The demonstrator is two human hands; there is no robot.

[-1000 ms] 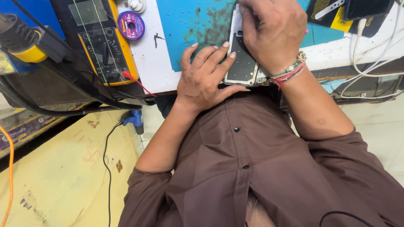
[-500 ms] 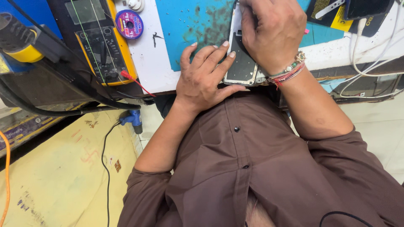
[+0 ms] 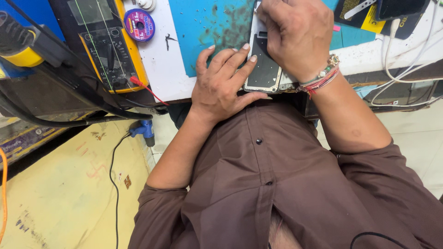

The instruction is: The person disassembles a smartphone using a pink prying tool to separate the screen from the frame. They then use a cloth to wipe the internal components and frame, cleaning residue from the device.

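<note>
Teal work mat [image 3: 203, 32] on white desk [image 3: 161, 78]; opened phone [image 3: 264, 69], inner side up, lies at the desk's near edge. Left hand [image 3: 221, 85]: fingers spread flat, pressing the phone's left edge, not clenched. Right hand [image 3: 297, 37]: curled over the phone's upper part; what it grasps cannot be told. Yellow multimeter [image 3: 108, 46] and purple reel [image 3: 139, 25] to the left.

A white workbench [image 3: 161, 78] carries a teal mat [image 3: 207, 32], multimeter [image 3: 108, 46] and opened phone [image 3: 264, 69].
</note>
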